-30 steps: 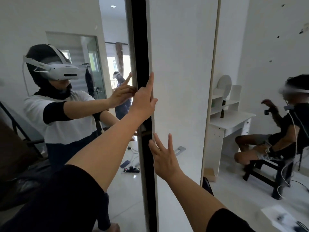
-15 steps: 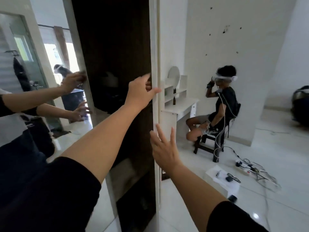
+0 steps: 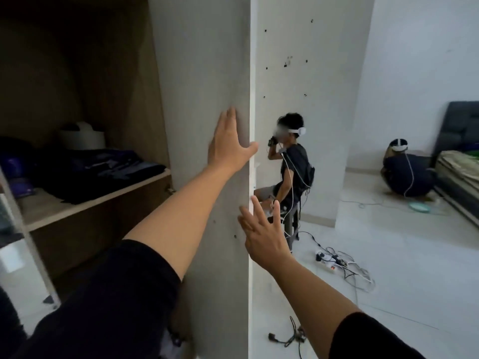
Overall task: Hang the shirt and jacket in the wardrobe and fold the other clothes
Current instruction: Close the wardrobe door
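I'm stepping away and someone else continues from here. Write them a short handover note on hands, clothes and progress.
Left hand: open, palm flat on the inner face of the open wardrobe door, thumb over its edge.
Right hand: open, fingers spread, at the door's edge lower down, holding nothing.
Wardrobe: open; dark folded clothes lie on the shelf.
Shirt and jacket: not in view.
Done: door opened.
Left: hang shirt and jacket, fold the rest.

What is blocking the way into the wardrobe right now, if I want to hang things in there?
The door panel, under the left hand, stands swung out, and the wardrobe interior shows open beside it. Dark folded clothes fill the shelf; above them nothing visible blocks the space. No rail, shirt or jacket shows.
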